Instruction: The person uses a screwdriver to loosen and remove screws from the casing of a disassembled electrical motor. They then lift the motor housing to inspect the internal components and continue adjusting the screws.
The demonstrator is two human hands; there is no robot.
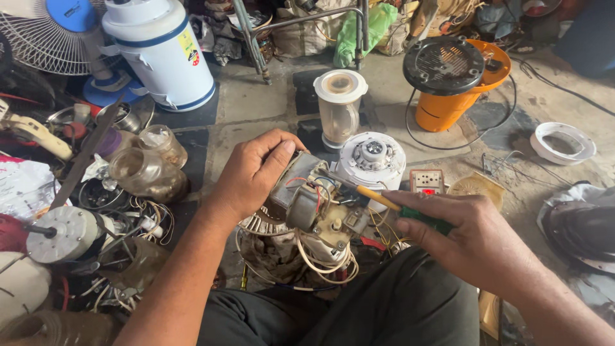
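Metal and wires made up the small motor (314, 208) that sat just above the person's lap, close to the middle of the floor. It had red and white wires on it, and more pale wires hung in loops under it.

The left hand (253, 170) was wrapped over the top left side of the motor, with the fingers curled down and pressed on it to hold it. The right hand (471, 237) was closed tight around the green handle of a screwdriver (378, 198). The yellow part of the tool stuck out of the fist, and its thin metal tip reached up to the top of the motor and touched it.

Just behind the motor stood a white mixer base (373, 160) with a round knob on top. A clear blender jar (339, 106) with a pale lid stood behind that. An orange base with a black round top (451, 80) lay tipped over farther back on the right, and a white ring (562, 142) lay well apart on the far right.

On the left were two dusty glass jars (150, 163), a big white and blue jug (163, 51) and a white fan (45, 35). A grey round motor (61, 234) lay near the left edge among loose wires.
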